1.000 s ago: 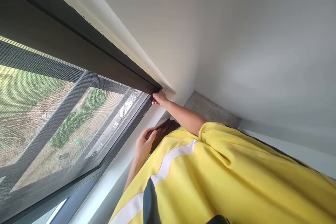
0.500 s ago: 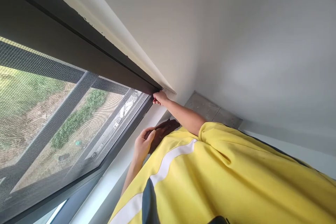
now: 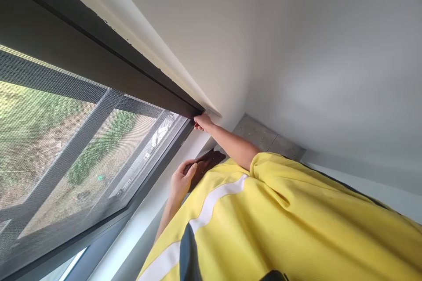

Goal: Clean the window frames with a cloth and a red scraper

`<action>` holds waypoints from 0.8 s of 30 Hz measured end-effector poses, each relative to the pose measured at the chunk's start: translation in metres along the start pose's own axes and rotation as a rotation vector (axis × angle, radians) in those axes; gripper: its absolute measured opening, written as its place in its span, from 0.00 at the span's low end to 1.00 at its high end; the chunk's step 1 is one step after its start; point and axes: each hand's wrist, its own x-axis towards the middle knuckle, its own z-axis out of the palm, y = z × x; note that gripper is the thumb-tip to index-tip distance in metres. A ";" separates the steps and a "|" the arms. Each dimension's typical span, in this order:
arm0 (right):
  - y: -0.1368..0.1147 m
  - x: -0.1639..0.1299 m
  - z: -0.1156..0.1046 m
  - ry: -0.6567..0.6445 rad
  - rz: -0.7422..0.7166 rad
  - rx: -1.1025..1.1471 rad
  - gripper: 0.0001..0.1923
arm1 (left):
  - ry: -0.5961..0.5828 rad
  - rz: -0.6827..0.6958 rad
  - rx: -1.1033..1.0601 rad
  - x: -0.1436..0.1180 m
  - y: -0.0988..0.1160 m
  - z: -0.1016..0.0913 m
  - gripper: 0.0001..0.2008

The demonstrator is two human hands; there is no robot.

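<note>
Near: yellow shirt (image 3: 280, 224) fills the lower right. Left hand (image 3: 180, 181) is raised beside the dark window frame (image 3: 99, 59), fingers loosely curled, holding nothing discernible. Farther: right hand (image 3: 201, 122) at the frame's far corner, fingers pressed together, pinching its end.

Only one view here, the head cam, and it's tilting hard sideways, looking along the window frame (image 3: 99, 52) toward its far corner (yellow shirt (image 3: 280, 219) is sitting close, filling the bottom right).
</note>
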 end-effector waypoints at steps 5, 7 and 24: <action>0.030 -0.025 -0.002 0.260 -0.281 -0.436 0.14 | 0.025 -0.001 -0.015 -0.002 0.000 0.000 0.22; 0.041 -0.029 0.000 0.429 -0.425 -0.662 0.19 | 0.028 -0.001 -0.015 -0.002 -0.001 0.001 0.22; 0.040 -0.001 0.008 0.483 -0.419 -1.020 0.22 | -0.021 -0.005 0.024 -0.001 0.000 -0.004 0.21</action>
